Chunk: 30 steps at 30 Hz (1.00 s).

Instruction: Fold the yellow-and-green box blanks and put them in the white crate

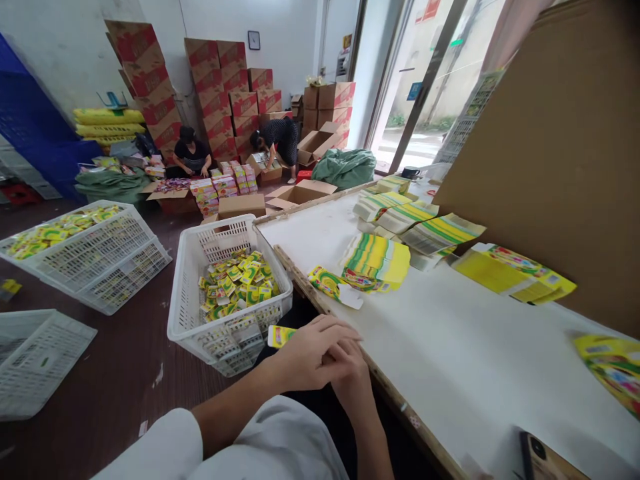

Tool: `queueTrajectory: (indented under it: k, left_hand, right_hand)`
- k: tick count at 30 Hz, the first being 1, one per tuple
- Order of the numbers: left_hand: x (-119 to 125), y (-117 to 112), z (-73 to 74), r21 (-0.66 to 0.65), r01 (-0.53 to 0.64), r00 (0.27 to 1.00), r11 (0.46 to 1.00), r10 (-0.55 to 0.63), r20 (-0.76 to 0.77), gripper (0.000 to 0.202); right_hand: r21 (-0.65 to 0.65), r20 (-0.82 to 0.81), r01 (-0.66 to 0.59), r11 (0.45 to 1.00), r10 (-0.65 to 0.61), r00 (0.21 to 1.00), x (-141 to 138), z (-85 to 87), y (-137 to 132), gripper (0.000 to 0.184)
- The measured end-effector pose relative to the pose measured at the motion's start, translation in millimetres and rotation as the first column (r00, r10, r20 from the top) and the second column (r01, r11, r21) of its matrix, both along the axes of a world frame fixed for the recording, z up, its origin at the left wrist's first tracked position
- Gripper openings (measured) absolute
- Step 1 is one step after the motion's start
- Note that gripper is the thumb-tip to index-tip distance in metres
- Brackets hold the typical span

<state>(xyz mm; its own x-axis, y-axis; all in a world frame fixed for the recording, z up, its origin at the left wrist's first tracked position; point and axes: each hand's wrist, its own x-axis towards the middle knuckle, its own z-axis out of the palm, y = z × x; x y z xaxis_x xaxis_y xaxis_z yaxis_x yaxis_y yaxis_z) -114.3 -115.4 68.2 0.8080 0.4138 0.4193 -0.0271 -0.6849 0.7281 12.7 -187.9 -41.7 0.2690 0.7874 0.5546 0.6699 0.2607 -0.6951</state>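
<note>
My left hand (320,350) lies across my right hand (351,373) above my lap, at the table's near edge. The left fingers are stretched out flat over the right hand. Most of the right fingers are hidden beneath them. A small yellow box (280,336) pokes out beyond the left hand, and whether a hand grips it or it rests on my lap I cannot tell. On the white table (480,353) just ahead are a single flattened yellow-green carton (334,287) and a fanned stack of cartons (376,262).
Left of my knees stands a white plastic crate (230,323) holding many small yellow boxes. Another filled crate (117,263) is farther left. More carton stacks (407,217), a cardboard sheet (555,167) and a phone (547,460) occupy the table. Two people work among boxes behind.
</note>
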Motion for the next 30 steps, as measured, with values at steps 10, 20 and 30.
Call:
queueTrajectory:
  k: [10, 20, 30]
  left_hand:
    - [5, 28, -70.2, -0.255, -0.274, 0.952, 0.927, 0.225, -0.205, 0.061]
    - [21, 14, -79.8, -0.084, -0.061, 0.978, 0.995, 0.043, -0.203, 0.078]
    - [25, 50, -93.8, -0.09, -0.1, 0.955, 0.991, 0.07, -0.289, 0.06]
  right_hand:
    - [0.066, 0.001, 0.18, 0.981, -0.18, 0.984, 5, 1.4, -8, 0.031]
    - [-0.096, -0.867, -0.189, 0.977, 0.011, 0.498, 1, -14.2, 8, 0.057]
    - [-0.165, -0.738, -0.079, 0.983, -0.069, 0.671, 8, -33.2, 31, 0.057]
